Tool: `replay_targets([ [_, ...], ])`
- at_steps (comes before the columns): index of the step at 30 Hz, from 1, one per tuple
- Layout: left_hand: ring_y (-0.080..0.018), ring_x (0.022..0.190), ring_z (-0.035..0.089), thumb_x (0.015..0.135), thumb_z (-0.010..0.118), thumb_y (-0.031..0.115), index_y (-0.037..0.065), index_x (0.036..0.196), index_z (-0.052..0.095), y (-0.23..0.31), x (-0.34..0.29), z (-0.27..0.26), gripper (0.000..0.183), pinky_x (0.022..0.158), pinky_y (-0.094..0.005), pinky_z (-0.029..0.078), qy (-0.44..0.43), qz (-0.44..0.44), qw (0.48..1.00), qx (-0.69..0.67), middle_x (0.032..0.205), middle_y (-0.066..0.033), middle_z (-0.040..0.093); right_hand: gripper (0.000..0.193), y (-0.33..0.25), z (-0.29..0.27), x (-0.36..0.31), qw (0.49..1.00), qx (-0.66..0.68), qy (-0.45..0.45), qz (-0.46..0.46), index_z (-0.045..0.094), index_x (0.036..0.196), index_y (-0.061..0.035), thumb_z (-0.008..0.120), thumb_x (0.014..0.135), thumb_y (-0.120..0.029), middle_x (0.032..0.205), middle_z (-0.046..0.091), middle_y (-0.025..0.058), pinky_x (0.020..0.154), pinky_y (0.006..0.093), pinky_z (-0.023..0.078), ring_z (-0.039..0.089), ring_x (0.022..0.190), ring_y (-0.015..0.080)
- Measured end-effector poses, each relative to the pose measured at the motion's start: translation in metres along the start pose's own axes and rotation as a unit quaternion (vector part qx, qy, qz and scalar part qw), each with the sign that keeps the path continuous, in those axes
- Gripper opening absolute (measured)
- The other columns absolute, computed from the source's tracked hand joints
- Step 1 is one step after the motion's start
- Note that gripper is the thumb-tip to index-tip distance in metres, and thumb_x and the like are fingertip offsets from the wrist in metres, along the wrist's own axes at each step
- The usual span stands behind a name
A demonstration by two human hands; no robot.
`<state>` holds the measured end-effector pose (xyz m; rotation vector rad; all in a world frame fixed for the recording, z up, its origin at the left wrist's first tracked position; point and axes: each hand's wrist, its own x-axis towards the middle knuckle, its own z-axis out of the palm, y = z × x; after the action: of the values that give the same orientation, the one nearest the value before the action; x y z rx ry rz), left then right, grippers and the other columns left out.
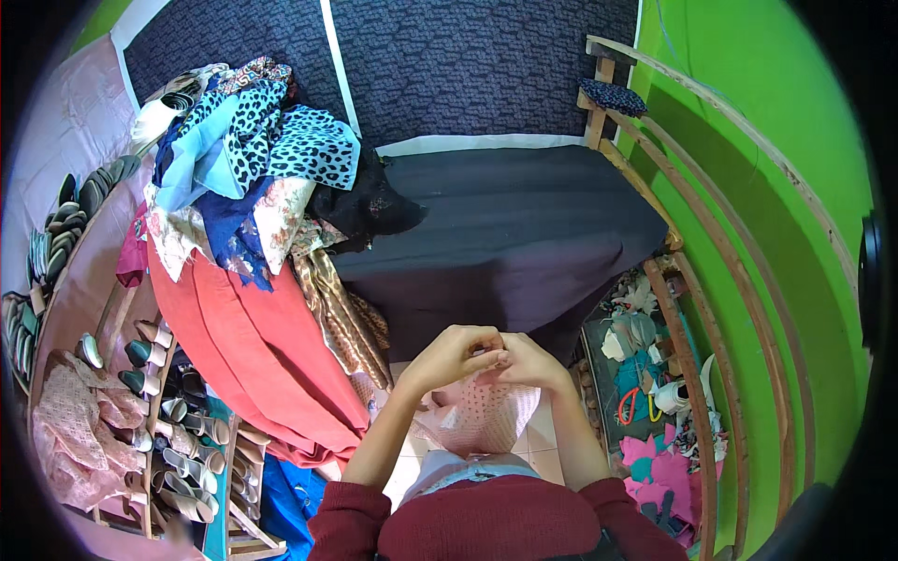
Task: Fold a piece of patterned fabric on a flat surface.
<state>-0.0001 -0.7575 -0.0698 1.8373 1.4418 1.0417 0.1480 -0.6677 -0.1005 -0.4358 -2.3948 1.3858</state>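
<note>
My left hand (458,353) and my right hand (526,359) meet in front of my body, fingers curled and touching each other. A pale pink openwork fabric (486,411) with a dotted pattern hangs down from beneath them, between my forearms. Its upper edge goes up into my closed fingers, which hide the part being gripped. Just beyond my hands is a table covered with a black cloth (505,215). A long coral-red cloth (253,346) drapes down to the left of my left forearm, beside a shiny gold-brown patterned cloth (332,309).
Piled fabrics, including a blue leopard-print cloth (313,145), cover the table's left end. Racks of shoes (187,463) stand at left, with pink lace (79,421) over them. At right are a wooden rail frame (683,393), orange-handled scissors (629,407) and pink scraps (659,467).
</note>
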Motion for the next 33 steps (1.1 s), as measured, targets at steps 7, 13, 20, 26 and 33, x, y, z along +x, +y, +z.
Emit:
replay_targets([
  [7,-0.0199,0.067,0.053,0.073,0.071,0.010,0.001,0.089,0.058,-0.007,-0.005,-0.004,0.022,0.064,-0.0305,0.044,0.046,0.044,0.997,-0.047,0.076,-0.0093,0.055,0.017,0.010,0.002,0.002,0.998,-0.033,0.057,-0.001,0.064,0.081,0.0012,0.067,0.071,-0.012,0.073,0.063,0.0154,0.060,0.0345,0.047,0.063,0.065,0.0269],
  [13,-0.0296,0.079,0.059,0.069,0.067,0.004,0.005,0.093,0.055,-0.029,-0.018,0.006,0.027,0.065,-0.0370,0.047,0.160,0.033,0.981,0.100,0.090,-0.0115,0.055,0.013,-0.019,-0.013,0.000,0.992,-0.066,0.098,-0.043,0.065,0.080,0.0000,0.065,0.077,-0.013,0.070,0.062,0.0121,0.055,0.0314,0.045,0.060,0.062,0.0223],
  [20,-0.0266,0.073,0.061,0.066,0.062,-0.003,0.006,0.088,0.057,-0.063,-0.038,0.009,0.024,0.065,-0.0340,0.048,0.294,-0.082,0.923,0.234,0.079,-0.0098,0.058,0.016,-0.033,-0.033,-0.010,0.981,-0.080,0.166,-0.056,0.064,0.074,0.0022,0.065,0.078,-0.013,0.066,0.060,0.0105,0.056,0.0294,0.045,0.059,0.061,0.0184],
  [26,-0.0272,0.086,0.065,0.066,0.055,-0.007,0.006,0.092,0.058,-0.070,-0.046,0.008,0.029,0.069,-0.0333,0.050,0.273,-0.148,0.929,0.201,0.088,-0.0139,0.065,0.019,-0.030,-0.044,-0.014,0.961,-0.110,0.246,-0.064,0.062,0.075,0.0026,0.066,0.080,-0.016,0.067,0.060,0.0100,0.053,0.0295,0.043,0.059,0.062,0.0194],
  [33,-0.0178,0.076,0.065,0.070,0.057,-0.009,0.001,0.091,0.060,-0.098,-0.069,-0.029,0.024,0.065,-0.0285,0.049,0.227,-0.118,0.964,-0.071,0.080,-0.0090,0.067,0.021,-0.022,-0.058,-0.023,0.951,-0.068,0.300,-0.032,0.062,0.076,0.0033,0.063,0.085,-0.016,0.063,0.057,0.0048,0.048,0.0241,0.041,0.053,0.049,0.0103],
])
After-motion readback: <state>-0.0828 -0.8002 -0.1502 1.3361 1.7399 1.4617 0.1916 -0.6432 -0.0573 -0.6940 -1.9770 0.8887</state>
